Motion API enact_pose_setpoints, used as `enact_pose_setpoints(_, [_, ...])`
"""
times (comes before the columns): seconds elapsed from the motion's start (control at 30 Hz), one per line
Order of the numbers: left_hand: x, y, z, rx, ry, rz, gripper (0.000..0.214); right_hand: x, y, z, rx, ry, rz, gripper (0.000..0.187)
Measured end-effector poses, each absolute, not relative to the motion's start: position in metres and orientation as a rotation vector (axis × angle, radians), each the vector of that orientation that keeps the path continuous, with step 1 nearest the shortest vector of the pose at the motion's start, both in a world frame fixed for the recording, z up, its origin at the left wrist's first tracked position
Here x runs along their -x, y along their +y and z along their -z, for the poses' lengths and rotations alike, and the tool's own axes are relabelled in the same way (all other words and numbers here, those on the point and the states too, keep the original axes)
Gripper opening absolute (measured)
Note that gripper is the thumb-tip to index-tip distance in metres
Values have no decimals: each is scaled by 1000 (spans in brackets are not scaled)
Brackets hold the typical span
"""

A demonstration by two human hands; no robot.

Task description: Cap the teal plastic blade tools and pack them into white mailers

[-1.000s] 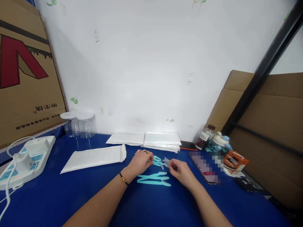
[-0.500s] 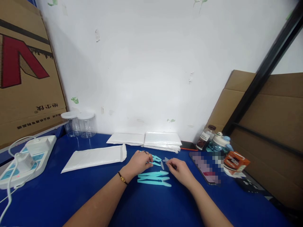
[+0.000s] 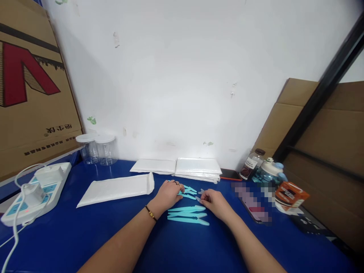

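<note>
My left hand [image 3: 170, 192] is closed, fingers curled over a small group of teal eyebrow razors [image 3: 190, 192] whose ends stick out to its right. Its palm hides part of them. Close by on the right, my right hand [image 3: 214, 201] pinches a small translucent blade cap [image 3: 198, 199] between thumb and fingertips. Another clear cap [image 3: 201, 191] lies just beyond those fingertips. Below both hands, several more teal razors with clear caps [image 3: 186, 215] lie roughly side by side on the blue table [image 3: 182, 246].
White padded envelopes [image 3: 197, 167] are stacked by the wall, and one envelope [image 3: 113, 190] lies at left. A power strip [image 3: 54, 197] and clear jars [image 3: 106, 151] stand farther left. On the right are a phone [image 3: 251, 204], a bottle [image 3: 251, 167] and an orange box [image 3: 291, 195].
The fingertips of my right hand have come down to the loose clear cap and pinch it. My left hand stays over the razors. The view has shifted slightly.
</note>
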State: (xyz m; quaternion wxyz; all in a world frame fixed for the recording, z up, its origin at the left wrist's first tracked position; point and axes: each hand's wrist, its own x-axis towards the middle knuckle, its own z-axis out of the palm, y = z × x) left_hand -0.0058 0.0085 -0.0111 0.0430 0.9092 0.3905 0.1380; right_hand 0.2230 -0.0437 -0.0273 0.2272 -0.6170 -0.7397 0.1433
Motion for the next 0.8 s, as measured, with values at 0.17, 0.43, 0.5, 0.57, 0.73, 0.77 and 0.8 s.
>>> enact_pose_setpoints(0.17, [2,12,16,-2802,1189,-408,8,-220,-47,24,1679,-2042,-410,7])
enact_pose_setpoints(0.43, [-2,11,15,-2777,1191,-405,12,-218,-48,20,1625,-2101,-414,5])
enact_pose_setpoints(0.5, [-3,9,15,-2766,1185,-404,13,-219,-49,19,1609,-2108,-427,5])
enact_pose_setpoints(0.57, [-6,7,17,-2765,1171,-406,12,-218,-50,19,1582,-2122,-429,5])
enact_pose_setpoints(0.73, [-15,4,22,-2752,1138,-397,13,-211,-47,22,1481,-2171,-445,6])
enact_pose_setpoints(0.77, [-15,4,21,-2733,1144,-399,13,-211,-47,22,1463,-2176,-457,6])
enact_pose_setpoints(0.8, [-13,4,19,-2706,1158,-414,14,-214,-46,22,1448,-2176,-464,7])
